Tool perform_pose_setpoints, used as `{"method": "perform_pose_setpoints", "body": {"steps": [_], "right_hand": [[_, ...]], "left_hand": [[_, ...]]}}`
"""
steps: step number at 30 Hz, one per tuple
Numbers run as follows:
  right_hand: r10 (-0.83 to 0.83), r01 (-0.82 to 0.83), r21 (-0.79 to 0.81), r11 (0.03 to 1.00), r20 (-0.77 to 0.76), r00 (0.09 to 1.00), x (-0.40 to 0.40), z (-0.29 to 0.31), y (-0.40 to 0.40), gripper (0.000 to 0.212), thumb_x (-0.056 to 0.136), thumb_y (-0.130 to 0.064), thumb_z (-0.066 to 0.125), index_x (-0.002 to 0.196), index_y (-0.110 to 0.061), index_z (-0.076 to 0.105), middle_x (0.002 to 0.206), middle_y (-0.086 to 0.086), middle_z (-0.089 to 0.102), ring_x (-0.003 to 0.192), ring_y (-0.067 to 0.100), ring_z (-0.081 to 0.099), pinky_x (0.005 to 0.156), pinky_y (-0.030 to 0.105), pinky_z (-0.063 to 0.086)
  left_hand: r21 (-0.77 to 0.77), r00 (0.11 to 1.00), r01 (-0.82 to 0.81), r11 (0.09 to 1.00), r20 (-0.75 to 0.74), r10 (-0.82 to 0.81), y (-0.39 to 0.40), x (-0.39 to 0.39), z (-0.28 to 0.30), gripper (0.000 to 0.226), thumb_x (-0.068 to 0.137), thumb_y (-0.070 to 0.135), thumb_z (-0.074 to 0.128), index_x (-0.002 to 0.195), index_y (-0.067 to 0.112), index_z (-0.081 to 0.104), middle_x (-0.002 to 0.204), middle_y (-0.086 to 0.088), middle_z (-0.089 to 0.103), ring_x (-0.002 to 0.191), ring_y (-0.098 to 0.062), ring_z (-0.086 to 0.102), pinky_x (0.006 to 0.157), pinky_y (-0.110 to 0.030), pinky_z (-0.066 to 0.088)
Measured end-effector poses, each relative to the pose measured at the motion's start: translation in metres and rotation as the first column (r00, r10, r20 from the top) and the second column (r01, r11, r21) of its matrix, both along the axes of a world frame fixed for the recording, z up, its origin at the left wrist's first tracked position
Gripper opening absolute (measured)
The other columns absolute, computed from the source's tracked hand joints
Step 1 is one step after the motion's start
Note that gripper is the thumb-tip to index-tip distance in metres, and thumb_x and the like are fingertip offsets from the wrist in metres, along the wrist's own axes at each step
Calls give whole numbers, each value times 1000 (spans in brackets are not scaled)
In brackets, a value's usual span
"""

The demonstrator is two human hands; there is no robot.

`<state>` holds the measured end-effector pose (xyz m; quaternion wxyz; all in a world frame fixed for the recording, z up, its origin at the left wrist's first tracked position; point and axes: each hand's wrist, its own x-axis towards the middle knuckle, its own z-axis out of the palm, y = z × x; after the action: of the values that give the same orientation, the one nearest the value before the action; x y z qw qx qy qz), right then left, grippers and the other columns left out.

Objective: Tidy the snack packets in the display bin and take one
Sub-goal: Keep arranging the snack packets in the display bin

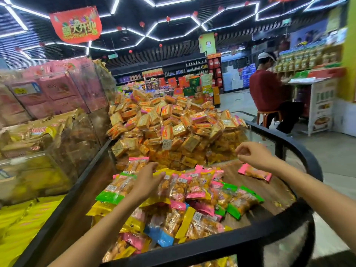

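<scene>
- Left hand (147,182): fingers fairly straight and spread, lying flat on the snack packets (181,191), holding none; probably pressing or sweeping them level.
- Snack packets: loose heap with pink, green, yellow and blue ends, left and centre of the display bin (300,151).
- Right hand (252,153): raised above the bin's far side, fingers loosely curled, nothing held.
- 1 stray packet (255,173): alone on bare bin floor, likely next to gather.

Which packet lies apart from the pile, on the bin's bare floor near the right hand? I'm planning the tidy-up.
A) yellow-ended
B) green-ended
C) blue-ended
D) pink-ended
D: the lone pink-ended packet lies on the bin's wooden floor, below the right hand.
</scene>
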<state>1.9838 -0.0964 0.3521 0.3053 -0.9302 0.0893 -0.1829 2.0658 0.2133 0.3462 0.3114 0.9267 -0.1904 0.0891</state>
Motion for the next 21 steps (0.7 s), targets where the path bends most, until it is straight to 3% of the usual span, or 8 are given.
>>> {"method": "perform_pose_setpoints", "body": {"steps": [2,7,10,12,15,17,19,21], "right_hand": [[-35,34,-119,992,-14,999,-13,-1,-33,10,88,-14,62,98,-14,64,89,1,65,78,12,56,57,14,36],[-113,78,-288,955,-105,988,-32,-15,-95,15,88,-22,64,99,-13,68,92,0,70,75,8,56,67,25,41],[-85,54,-286,957,-98,992,-32,-23,-105,16,86,-25,65,99,-15,69,92,-1,70,82,10,60,75,29,48],[-60,28,-288,957,-104,993,-29,-25,-107,17,86,-27,66,99,-17,67,90,-5,66,86,12,61,79,33,50],[-29,-3,-288,958,-106,994,-24,-27,-111,23,85,-34,66,102,-19,65,85,-10,62,85,12,61,78,37,52],[-14,-9,-264,965,-82,997,-22,-31,-116,23,84,-33,66,103,-20,64,83,-11,62,83,12,61,78,39,53],[-7,-9,-245,969,-63,998,-20,-34,-120,23,84,-30,66,104,-21,64,83,-11,63,83,12,61,78,40,53],[1,-14,-236,972,-54,999,-19,-36,-123,24,83,-30,65,105,-21,63,84,-12,64,83,11,61,77,40,53]], "left_hand": [[64,997,80,995,2,-80,-31,8,7,50,93,30,58,134,6,47,133,-9,54,120,-23,52,99,-35,44],[75,955,291,954,-73,-286,-148,27,8,44,95,32,54,126,2,55,123,-11,61,110,-23,59,90,-32,47],[67,929,343,937,-171,-328,-220,39,-12,31,96,33,51,96,5,66,94,-7,66,87,-21,61,75,-30,45],[29,915,335,942,-250,-318,-260,48,-35,31,96,31,51,75,10,58,72,-5,54,66,-17,49,62,-27,37],[-35,877,320,947,-366,-310,-304,53,-77,32,97,20,50,67,8,49,65,-8,44,55,-16,40,47,-20,34],[22,855,359,933,-409,-319,-325,60,-100,32,98,28,48,91,-1,60,90,-18,61,78,-27,58,63,-26,48],[17,827,407,913,-431,-361,-338,72,-118,58,88,56,46,114,6,59,117,-16,61,100,-30,59,77,-34,50],[23,839,414,910,-397,-372,-349,91,-136,82,73,73,41,120,9,60,123,-15,60,110,-31,57,91,-39,48]]}}
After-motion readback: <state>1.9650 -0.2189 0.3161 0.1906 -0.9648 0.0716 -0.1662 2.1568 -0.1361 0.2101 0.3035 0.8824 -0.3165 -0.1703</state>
